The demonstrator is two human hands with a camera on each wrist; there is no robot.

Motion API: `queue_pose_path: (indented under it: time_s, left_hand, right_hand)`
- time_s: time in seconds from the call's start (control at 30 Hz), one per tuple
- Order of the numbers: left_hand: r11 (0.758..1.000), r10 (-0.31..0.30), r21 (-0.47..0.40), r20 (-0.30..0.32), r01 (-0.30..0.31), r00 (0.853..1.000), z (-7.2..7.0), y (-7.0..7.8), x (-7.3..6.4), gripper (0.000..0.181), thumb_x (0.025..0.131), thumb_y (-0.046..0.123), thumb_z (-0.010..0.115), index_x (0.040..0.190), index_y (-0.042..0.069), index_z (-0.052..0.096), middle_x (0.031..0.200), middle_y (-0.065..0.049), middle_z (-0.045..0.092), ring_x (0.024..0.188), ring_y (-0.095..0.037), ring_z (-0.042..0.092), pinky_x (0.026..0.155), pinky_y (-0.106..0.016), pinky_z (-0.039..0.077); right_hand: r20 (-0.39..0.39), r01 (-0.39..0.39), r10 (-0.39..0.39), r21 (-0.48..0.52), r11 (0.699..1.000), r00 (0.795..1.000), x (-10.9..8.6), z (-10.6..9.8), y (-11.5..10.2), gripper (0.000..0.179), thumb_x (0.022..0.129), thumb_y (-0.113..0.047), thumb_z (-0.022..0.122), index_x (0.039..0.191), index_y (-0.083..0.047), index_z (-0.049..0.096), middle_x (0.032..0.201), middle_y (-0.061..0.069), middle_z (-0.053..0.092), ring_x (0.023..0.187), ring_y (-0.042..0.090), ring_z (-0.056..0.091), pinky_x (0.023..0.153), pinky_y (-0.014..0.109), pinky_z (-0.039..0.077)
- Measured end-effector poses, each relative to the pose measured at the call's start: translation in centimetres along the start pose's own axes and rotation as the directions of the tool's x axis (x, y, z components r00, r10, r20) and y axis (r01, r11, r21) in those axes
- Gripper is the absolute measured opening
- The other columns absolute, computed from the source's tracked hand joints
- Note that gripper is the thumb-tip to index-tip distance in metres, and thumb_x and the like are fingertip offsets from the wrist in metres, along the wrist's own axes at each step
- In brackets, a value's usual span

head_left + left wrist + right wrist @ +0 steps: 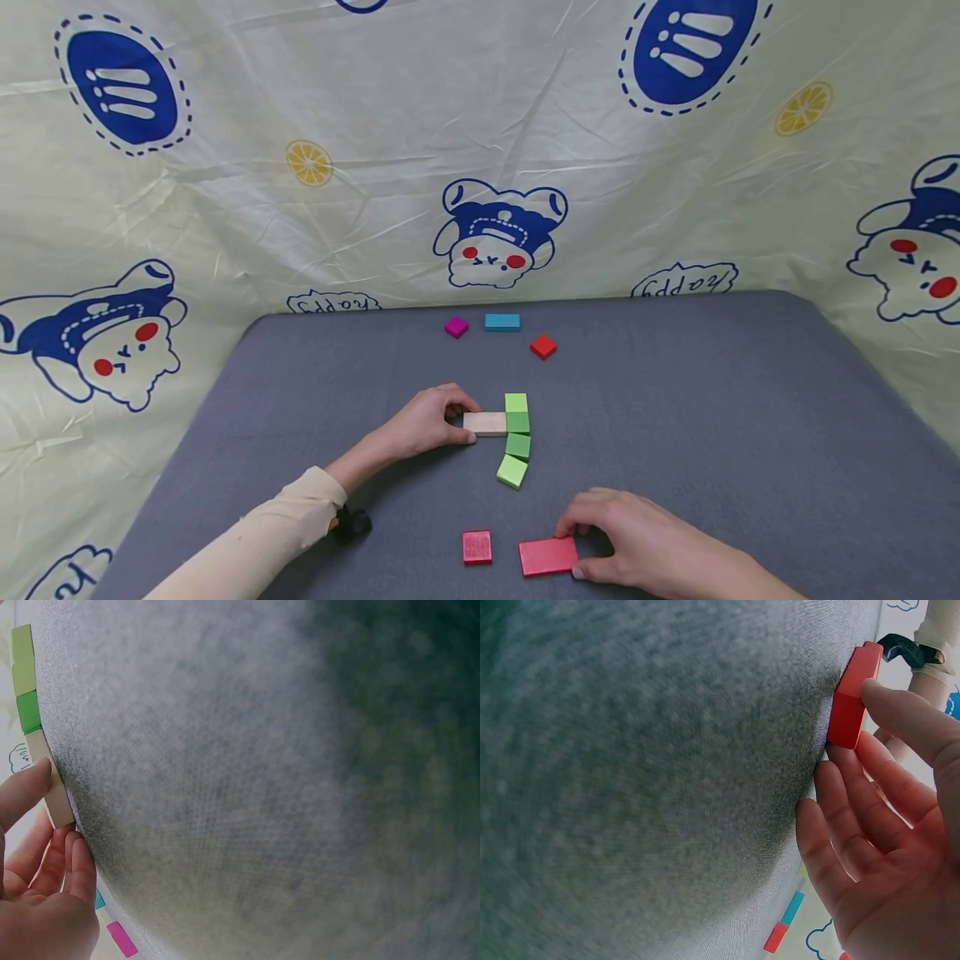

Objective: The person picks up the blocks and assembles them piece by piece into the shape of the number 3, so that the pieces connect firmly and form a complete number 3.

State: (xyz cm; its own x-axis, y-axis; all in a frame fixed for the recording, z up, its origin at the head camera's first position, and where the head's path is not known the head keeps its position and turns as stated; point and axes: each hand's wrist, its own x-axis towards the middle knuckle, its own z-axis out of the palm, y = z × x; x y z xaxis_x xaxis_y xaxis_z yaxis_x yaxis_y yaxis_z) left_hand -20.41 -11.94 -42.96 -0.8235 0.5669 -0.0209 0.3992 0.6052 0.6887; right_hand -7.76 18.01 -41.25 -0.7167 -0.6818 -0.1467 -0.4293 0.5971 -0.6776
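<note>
My left hand (429,423) pinches a plain wooden block (485,424) between thumb and fingers. That block's right end meets a curved column of several green blocks (517,422), light green at both ends and darker green in the middle. Lower right, my right hand (637,537) holds the right end of a flat red rectangular block (547,557), thumb on the near edge and fingers on the far one. A smaller red square block (477,547) lies just left of it, apart. In the right wrist view the thumb lies against the red block (849,712).
Toward the far table edge lie a magenta block (456,327), a blue rectangular block (502,322) and an orange-red block (543,347). A grey cloth covers the table (712,400). Behind it hangs a printed pale curtain (405,233). A black device (351,525) sits at my left wrist.
</note>
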Motion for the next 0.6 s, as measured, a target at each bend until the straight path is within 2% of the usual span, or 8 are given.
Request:
queue_pose_path:
  time_s: [0.17,0.37,0.6]
  left_hand:
    - [1.0,0.004,-0.002,0.004,-0.004,1.0,0.0,0.0,-0.1,0.03,0.082,0.011,0.081,0.11,0.012,0.071,0.102,0.005,0.06,0.093,-0.013,0.056,0.086,-0.032,0.047]
    - [1.0,0.009,0.004,0.003,-0.009,1.0,0.0,0.0,-0.4,0.038,0.082,0.013,0.081,0.118,0.01,0.068,0.107,0.003,0.06,0.096,-0.014,0.055,0.089,-0.035,0.047]
    - [1.0,0.023,0.002,-0.06,-0.022,0.998,-0.3,0.3,-1.4,0.041,0.082,0.013,0.08,0.121,0.008,0.066,0.112,-0.001,0.062,0.101,-0.017,0.057,0.092,-0.037,0.047]
  right_hand:
    - [-0.023,0.018,-0.018,-0.016,1.0,1.0,-0.1,0.1,0.0,0.025,0.084,-0.028,0.078,0.103,-0.038,0.065,0.096,-0.024,0.055,0.086,-0.001,0.052,0.073,0.025,0.047]
    - [-0.009,-0.007,0.007,0.004,1.0,1.0,0.0,0.2,0.0,0.025,0.084,-0.029,0.078,0.104,-0.039,0.065,0.097,-0.024,0.055,0.087,0.0,0.052,0.074,0.026,0.047]
    - [-0.023,0.004,-0.004,-0.006,1.0,1.0,-0.2,0.2,0.1,0.026,0.084,-0.029,0.078,0.103,-0.039,0.065,0.097,-0.024,0.055,0.087,0.0,0.052,0.074,0.026,0.047]
